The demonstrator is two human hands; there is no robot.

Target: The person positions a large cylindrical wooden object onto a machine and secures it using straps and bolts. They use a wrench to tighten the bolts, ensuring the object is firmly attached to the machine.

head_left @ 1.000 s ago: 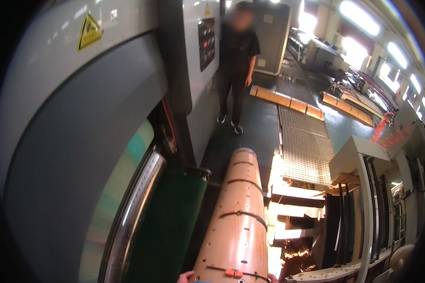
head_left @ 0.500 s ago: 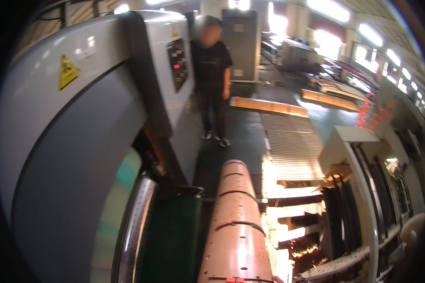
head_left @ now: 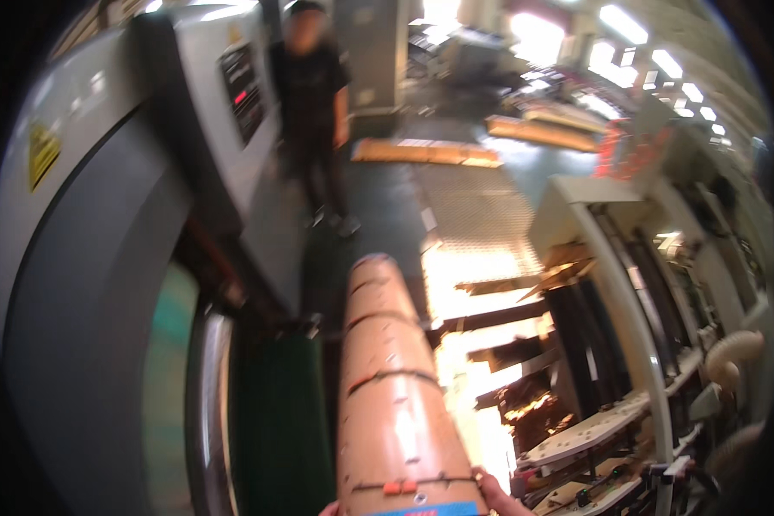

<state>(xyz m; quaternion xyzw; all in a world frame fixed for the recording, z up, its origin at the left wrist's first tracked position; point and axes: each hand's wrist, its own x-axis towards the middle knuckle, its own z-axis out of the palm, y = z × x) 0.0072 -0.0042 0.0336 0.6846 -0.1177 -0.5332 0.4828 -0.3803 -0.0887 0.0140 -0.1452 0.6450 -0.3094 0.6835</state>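
Observation:
A long, half-round tan panel point(head_left: 393, 344), like a curved wooden cutting die, stretches away from me. Dark strips cross it, and small slots dot its surface. Near its close end sit small orange pads point(head_left: 400, 488) and a blue band point(head_left: 434, 510). My right hand point(head_left: 497, 496) grips the panel's right edge, with fingertips curled over it. At the lower rim, only a sliver of my left hand point(head_left: 329, 510) shows, against the left edge of the panel; its fingers are mostly out of sight.
On my left stands a large grey machine point(head_left: 86, 284) with a control panel point(head_left: 241, 95), a dark green surface point(head_left: 279, 421) beside it. A person point(head_left: 311, 103) in dark clothes stands ahead. Machine frames point(head_left: 615, 301) line the right, beside a metal grating point(head_left: 469, 206) and long cardboard-coloured strips point(head_left: 426, 152).
My view has turned right and tipped down, so the surroundings have shifted left and up. More of the panel's near end, its blue band and both hands now show.

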